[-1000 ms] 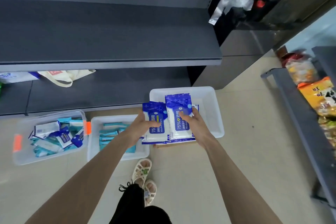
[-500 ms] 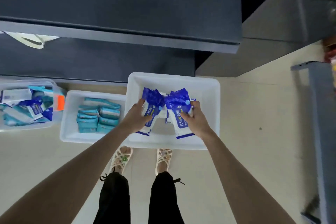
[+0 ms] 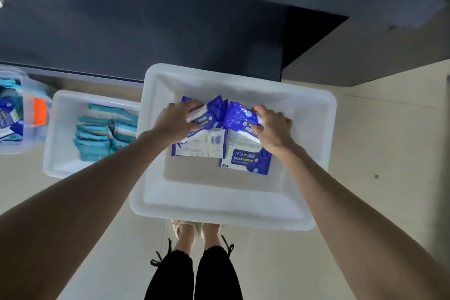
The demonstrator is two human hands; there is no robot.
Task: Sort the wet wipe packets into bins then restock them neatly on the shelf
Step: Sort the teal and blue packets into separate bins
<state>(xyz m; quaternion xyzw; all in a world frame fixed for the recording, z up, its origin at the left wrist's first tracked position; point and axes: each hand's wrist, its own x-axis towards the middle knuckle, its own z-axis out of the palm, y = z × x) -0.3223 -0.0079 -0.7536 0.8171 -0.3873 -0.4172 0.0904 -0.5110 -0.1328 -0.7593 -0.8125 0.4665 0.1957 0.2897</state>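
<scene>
Both my hands reach down into a large white bin (image 3: 314, 134) on the floor. My left hand (image 3: 176, 120) grips a blue-and-white alcohol wipe packet (image 3: 209, 114), and my right hand (image 3: 274, 126) grips another blue packet (image 3: 239, 117) beside it. Under them, more blue-and-white packets (image 3: 246, 159) lie flat on the bin's bottom. A smaller white bin (image 3: 60, 158) to the left holds several teal packets (image 3: 97, 134). At the far left stands a clear tub (image 3: 14, 146) with mixed packets.
A dark shelf unit (image 3: 170, 19) runs across the top, its lower board just behind the bins. Beige floor tiles (image 3: 379, 153) spread to the right. My feet (image 3: 194, 229) stand right at the big bin's near rim.
My hands have carried the blue packets from above the bin down into it. The camera has tilted downward and closer, so the bin fills the middle.
</scene>
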